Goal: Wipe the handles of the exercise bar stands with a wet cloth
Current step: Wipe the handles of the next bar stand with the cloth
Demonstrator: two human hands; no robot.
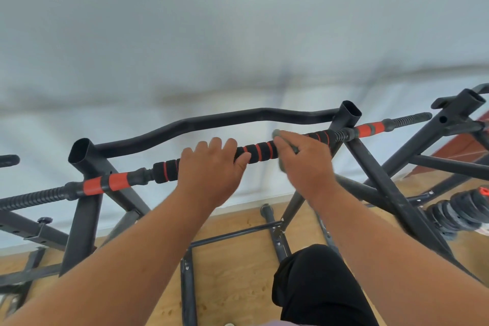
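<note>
Nearest me, both bare forearms reach up and forward from low in the view. The left hand (pixel 211 167) curls over the foam-wrapped bar (pixel 258 151), thumb under it, gripping to steady it. Just to its right, the right hand (pixel 304 159) is wrapped round the same bar with the grey cloth (pixel 280 135) bunched beneath its fingers; only scraps of cloth peep out at the fingertips and below the palm.

The cloth looks soft and limp, and I'd judge it needs the whole hand pressing it around the grip. The foam handle should give slightly and drag on damp fabric, so short strokes along it seem wise. The bar rests across the two black stand uprights (pixel 349 114), and could roll unless held.

Beyond runs a curved black crossbar (pixel 211 120), then a pale wall.
</note>
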